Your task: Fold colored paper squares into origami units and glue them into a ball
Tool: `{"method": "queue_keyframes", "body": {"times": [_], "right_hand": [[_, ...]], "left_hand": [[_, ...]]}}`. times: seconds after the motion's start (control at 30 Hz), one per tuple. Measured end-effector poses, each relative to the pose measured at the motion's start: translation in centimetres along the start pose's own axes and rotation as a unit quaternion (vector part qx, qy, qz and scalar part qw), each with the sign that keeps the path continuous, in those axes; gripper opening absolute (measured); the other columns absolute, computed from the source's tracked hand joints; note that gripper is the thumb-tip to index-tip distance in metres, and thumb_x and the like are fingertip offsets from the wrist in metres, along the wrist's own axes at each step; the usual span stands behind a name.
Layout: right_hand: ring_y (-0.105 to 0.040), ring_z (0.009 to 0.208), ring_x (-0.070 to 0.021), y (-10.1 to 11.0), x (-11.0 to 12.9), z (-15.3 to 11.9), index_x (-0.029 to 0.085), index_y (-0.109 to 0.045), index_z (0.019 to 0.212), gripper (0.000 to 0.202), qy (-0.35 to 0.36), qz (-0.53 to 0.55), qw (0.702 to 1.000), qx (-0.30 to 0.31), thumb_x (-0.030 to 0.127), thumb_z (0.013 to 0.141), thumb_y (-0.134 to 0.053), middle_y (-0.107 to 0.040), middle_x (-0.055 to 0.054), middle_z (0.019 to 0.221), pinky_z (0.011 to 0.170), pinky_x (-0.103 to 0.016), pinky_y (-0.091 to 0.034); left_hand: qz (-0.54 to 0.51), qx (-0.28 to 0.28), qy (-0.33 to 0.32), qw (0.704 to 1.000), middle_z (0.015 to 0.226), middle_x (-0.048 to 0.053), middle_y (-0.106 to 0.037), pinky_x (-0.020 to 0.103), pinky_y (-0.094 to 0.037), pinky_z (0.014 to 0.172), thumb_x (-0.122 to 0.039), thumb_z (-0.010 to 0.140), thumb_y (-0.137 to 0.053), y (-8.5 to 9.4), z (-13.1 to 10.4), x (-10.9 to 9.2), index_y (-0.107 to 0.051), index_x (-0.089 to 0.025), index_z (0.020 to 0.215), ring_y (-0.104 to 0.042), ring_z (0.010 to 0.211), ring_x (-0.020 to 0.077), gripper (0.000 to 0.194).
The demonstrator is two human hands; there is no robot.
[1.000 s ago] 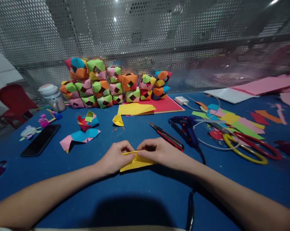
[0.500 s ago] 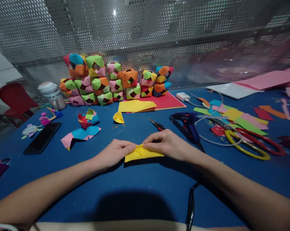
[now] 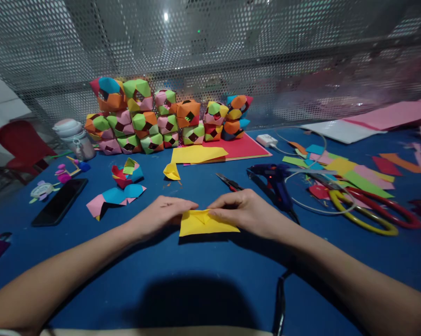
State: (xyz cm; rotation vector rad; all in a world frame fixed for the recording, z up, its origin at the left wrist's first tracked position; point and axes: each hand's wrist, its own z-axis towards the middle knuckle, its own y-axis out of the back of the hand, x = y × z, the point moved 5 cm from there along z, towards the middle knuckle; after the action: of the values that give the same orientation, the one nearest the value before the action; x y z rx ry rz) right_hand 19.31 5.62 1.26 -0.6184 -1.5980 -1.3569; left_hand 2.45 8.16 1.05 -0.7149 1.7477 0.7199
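A folded yellow paper (image 3: 203, 225) with a small crease pattern at its top middle is between my two hands, just above the blue table. My right hand (image 3: 245, 210) pinches its upper right edge between thumb and fingers. My left hand (image 3: 164, 212) is at the upper left corner, fingers stretched along the back edge and closed against the paper; its fingertips are partly hidden. Beyond the hands sits a small folded yellow piece (image 3: 171, 171). Left of that are a joined blue and pink paper strip (image 3: 122, 195) and a partly built multicoloured paper unit (image 3: 128, 172).
Stacked paper balls (image 3: 143, 121) line the back beside red and yellow sheets (image 3: 199, 153). A blue glue gun (image 3: 275, 179), small pliers-like tool (image 3: 227, 181), large scissors (image 3: 364, 212) and paper scraps (image 3: 357, 172) lie right. A phone (image 3: 59, 201) and a jar (image 3: 73, 139) are left.
My left thumb has come off the front of the yellow paper, and the left fingers now lie along its back edge. More of the paper's left part shows. The right hand keeps its pinch.
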Motion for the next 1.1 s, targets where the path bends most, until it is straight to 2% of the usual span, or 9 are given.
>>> {"method": "queue_keyframes", "body": {"times": [0.1,0.2,0.37,0.47,0.63,0.8,0.87,1.1], "right_hand": [[-0.057,0.067,-0.0156,-0.2,-0.2,0.1,0.016,-0.072,0.083,0.026,0.009,0.004,1.000,-0.014,0.036,0.078,-0.057,-0.069,-0.003,0.077,0.058,-0.025,-0.043],[-0.058,0.068,-0.0160,-0.4,-0.4,0.2,0.016,-0.072,0.083,0.026,0.006,0.003,1.000,-0.023,0.035,0.078,-0.056,-0.069,-0.003,0.076,0.058,-0.025,-0.043],[-0.057,0.065,-0.0146,-0.8,0.2,0.1,0.016,-0.072,0.081,0.025,0.019,-0.005,1.000,-0.014,0.033,0.079,-0.054,-0.068,-0.002,0.072,0.056,-0.024,-0.042],[-0.057,0.063,-0.0144,-1.2,0.5,-0.1,0.016,-0.072,0.081,0.024,0.025,-0.018,0.999,-0.010,0.032,0.079,-0.054,-0.068,-0.002,0.070,0.055,-0.024,-0.041],[-0.059,0.064,-0.0146,-1.7,0.5,-0.2,0.016,-0.072,0.081,0.024,0.033,-0.027,0.999,-0.017,0.031,0.080,-0.054,-0.069,-0.002,0.071,0.056,-0.023,-0.042],[-0.061,0.063,-0.0144,-1.7,1.0,-0.3,0.016,-0.073,0.083,0.024,0.082,-0.074,0.994,-0.009,0.028,0.082,-0.052,-0.071,-0.003,0.074,0.057,-0.024,-0.042],[-0.062,0.063,-0.0143,-1.7,1.3,-0.4,0.017,-0.073,0.084,0.024,0.101,-0.087,0.991,-0.012,0.028,0.083,-0.052,-0.072,-0.003,0.075,0.057,-0.023,-0.043],[-0.064,0.068,-0.0162,-1.8,1.2,-0.4,0.019,-0.073,0.089,0.025,0.113,-0.068,0.991,-0.009,0.032,0.083,-0.053,-0.073,-0.004,0.081,0.059,-0.024,-0.045]], "left_hand": [[0.134,-0.034,-0.046,0.989,0.097,0.004,-0.070,0.025,-0.044,0.078,-0.037,0.079,-0.055,0.1,-0.2,-0.4,-0.072,-0.017,0.095,-0.060,0.090,0.0187,0.030],[0.193,-0.046,-0.060,0.978,0.092,0.003,-0.071,0.025,-0.044,0.075,-0.035,0.081,-0.052,-0.1,-0.3,-0.6,-0.072,-0.017,0.091,-0.060,0.087,0.0185,0.029],[0.178,-0.035,-0.056,0.982,0.095,0.003,-0.070,0.023,-0.045,0.069,-0.036,0.077,-0.057,-0.5,-0.1,-0.5,-0.069,-0.018,0.101,-0.060,0.082,0.0169,0.033],[0.198,-0.027,-0.068,0.978,0.080,0.002,-0.069,0.020,-0.041,0.058,-0.034,0.080,-0.053,-1.0,-0.1,-0.3,-0.071,-0.016,0.091,-0.057,0.069,0.0133,0.028],[0.245,-0.083,-0.092,0.962,0.069,0.002,-0.064,0.019,-0.038,0.054,-0.030,0.080,-0.051,-0.9,-0.2,-0.4,-0.069,-0.015,0.078,-0.053,0.063,0.0119,0.024],[0.195,-0.006,-0.055,0.979,0.072,0.001,-0.063,0.020,-0.039,0.056,-0.031,0.076,-0.054,-1.1,0.0,-0.3,-0.067,-0.014,0.080,-0.053,0.064,0.0114,0.021],[0.196,0.003,-0.055,0.979,0.073,0.000,-0.062,0.019,-0.039,0.057,-0.029,0.073,-0.058,-1.3,0.1,-0.3,-0.065,-0.015,0.081,-0.052,0.064,0.0110,0.018],[0.227,-0.059,-0.065,0.970,0.064,-0.001,-0.058,0.019,-0.036,0.052,-0.029,0.073,-0.057,-1.4,0.2,0.4,-0.060,-0.014,0.068,-0.049,0.059,0.0104,0.015]]}}
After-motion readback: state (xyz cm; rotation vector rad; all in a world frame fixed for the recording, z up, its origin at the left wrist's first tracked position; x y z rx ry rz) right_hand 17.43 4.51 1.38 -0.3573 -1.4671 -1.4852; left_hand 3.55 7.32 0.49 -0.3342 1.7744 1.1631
